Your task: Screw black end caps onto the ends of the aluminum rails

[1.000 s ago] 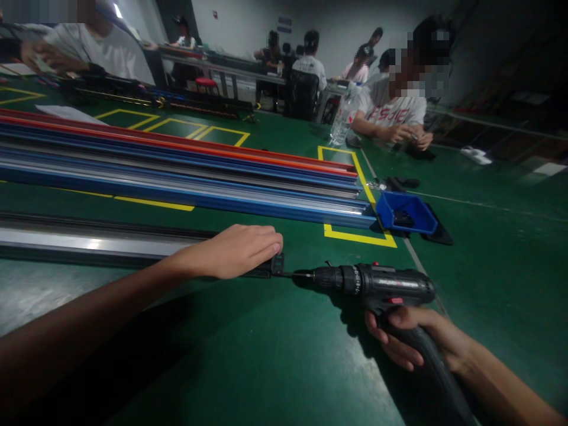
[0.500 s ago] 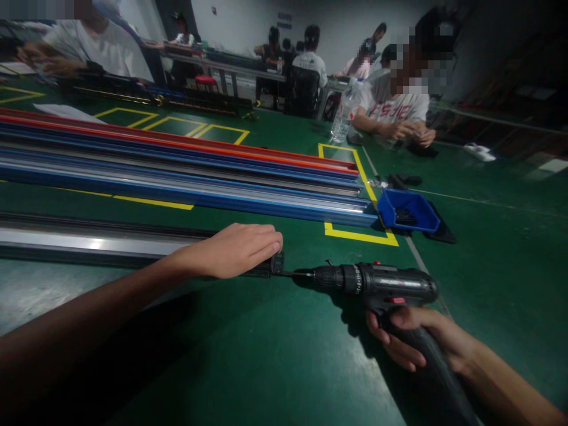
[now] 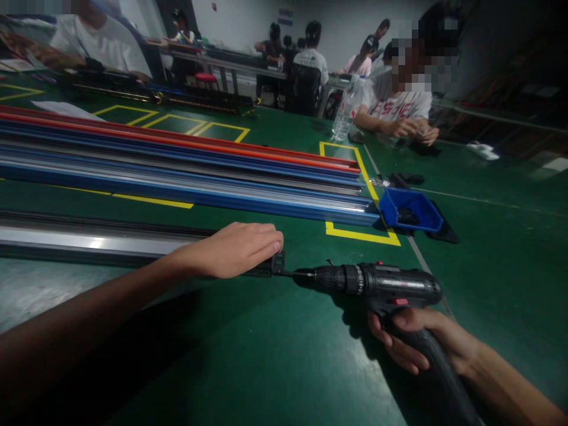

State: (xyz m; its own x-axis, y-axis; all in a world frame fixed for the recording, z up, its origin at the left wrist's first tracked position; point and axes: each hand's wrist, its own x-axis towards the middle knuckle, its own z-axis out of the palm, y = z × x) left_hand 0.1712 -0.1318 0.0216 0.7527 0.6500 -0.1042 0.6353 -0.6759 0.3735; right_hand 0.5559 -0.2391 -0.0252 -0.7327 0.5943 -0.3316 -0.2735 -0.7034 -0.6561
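Observation:
A black and silver metal rail (image 3: 97,239) lies along the near left of the green table. My left hand (image 3: 242,249) is closed over its right end, fingers curled down over the top. A black end cap (image 3: 278,261) with square openings sits at that end, partly under my fingers. My right hand (image 3: 406,340) grips a black cordless drill (image 3: 390,284) by its handle, index finger at the trigger. The drill lies level, pointing left, and its long thin bit (image 3: 295,274) reaches the end cap. Whether the bit sits in a screw is too small to tell.
Blue, black and red rails (image 3: 266,198) lie side by side beyond my left hand. Right of them stands a blue bin (image 3: 412,212) holding small black parts. A plastic bottle (image 3: 344,112) and a co-worker's hands (image 3: 415,130) are farther back. Yellow tape (image 3: 364,236) marks the table.
Both hands, the drill and the rail keep nearly the same places; the view has shifted very slightly. At the far left, a co-worker's arm has moved up and left.

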